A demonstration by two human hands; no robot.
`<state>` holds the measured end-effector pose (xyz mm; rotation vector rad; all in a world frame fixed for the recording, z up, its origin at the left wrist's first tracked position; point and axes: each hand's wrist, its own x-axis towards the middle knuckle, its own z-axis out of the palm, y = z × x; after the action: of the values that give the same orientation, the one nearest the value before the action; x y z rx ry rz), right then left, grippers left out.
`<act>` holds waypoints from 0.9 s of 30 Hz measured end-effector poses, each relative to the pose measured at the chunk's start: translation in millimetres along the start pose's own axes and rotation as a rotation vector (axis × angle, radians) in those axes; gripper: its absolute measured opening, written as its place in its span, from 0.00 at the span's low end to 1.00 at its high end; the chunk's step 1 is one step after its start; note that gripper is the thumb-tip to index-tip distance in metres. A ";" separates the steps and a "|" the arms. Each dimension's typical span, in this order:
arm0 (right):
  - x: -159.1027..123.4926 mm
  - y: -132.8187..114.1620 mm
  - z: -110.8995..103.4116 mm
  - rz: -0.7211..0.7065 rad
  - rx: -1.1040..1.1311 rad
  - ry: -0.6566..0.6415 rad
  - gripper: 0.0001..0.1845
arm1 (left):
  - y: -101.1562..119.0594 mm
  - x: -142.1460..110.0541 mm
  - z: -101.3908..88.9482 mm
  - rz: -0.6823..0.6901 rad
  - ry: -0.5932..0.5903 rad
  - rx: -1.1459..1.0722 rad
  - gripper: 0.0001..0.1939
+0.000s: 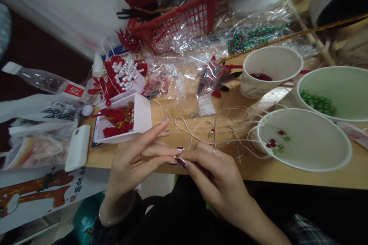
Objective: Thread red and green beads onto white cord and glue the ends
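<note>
My left hand and my right hand meet at the table's front edge, fingertips pinched together. On the left hand, thumb and a finger are closed while the index finger stretches out. Thumb and index finger are pressed together on the right hand. A tiny pale speck shows between the fingertips, too small to name. Thin white cord loops over the table and runs close behind the fingers. Beyond lies a small red and green bead piece. Corded red and green beads hang inside the nearest paper cup.
Green beads fill part of a second cup; dark red beads lie in a third. At left stand a white box of red ornaments, a white phone and a bottle. A red basket stands behind.
</note>
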<state>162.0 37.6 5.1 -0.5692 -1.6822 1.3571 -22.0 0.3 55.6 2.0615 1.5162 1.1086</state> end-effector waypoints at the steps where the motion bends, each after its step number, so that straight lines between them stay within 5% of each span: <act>1: 0.0 0.1 0.0 0.002 -0.006 -0.002 0.10 | 1.1 -0.2 0.6 -0.010 0.007 0.006 0.35; 15: -0.1 -1.3 0.5 0.018 0.043 0.121 0.10 | 8.0 -10.2 16.2 -0.051 0.177 -0.001 0.36; 20: 2.8 0.4 0.2 0.003 0.046 0.161 0.12 | 5.9 -10.1 26.3 -0.235 0.218 -0.234 0.17; 23: 3.6 1.0 -0.5 -0.016 0.039 0.162 0.13 | 7.3 -3.6 28.7 -0.211 0.200 -0.270 0.02; 27: 1.3 0.8 -0.5 -0.017 0.000 0.117 0.14 | 7.9 0.7 30.6 -0.227 0.252 -0.328 0.05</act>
<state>161.6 39.2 4.8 -0.6211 -1.5892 1.2878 6.4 3.1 41.8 1.5389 1.5145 1.4546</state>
